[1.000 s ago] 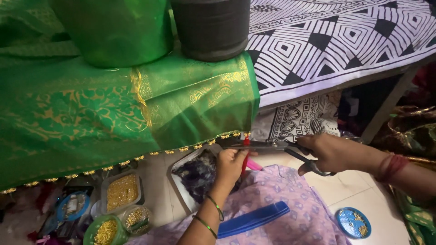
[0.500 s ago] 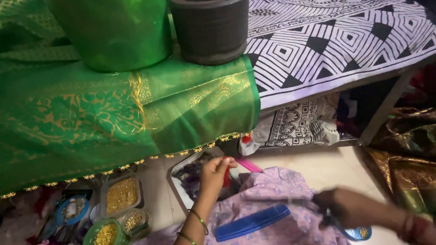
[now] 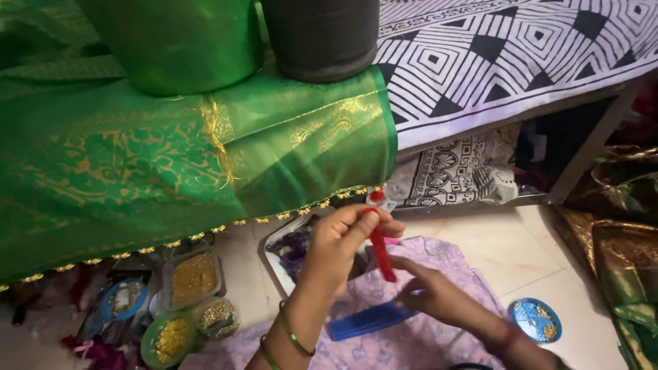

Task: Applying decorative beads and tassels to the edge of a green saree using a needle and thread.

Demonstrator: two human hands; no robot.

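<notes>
Your left hand is pinching the red tool below the green saree's beaded edge, while your right hand, having dropped the scissors, is now reaching loosely open toward its tip.

A room in a home, used as a hand-embroidery or beadwork corner. A bed or low table carries a black-and-white geometric patterned sheet, with clutter stored underneath. Green silk fabric with gold woven motifs and a beaded edge hangs over its side. On the pale tiled floor sit small containers of gold beads, a metal tray and more brocade cloth.
</notes>
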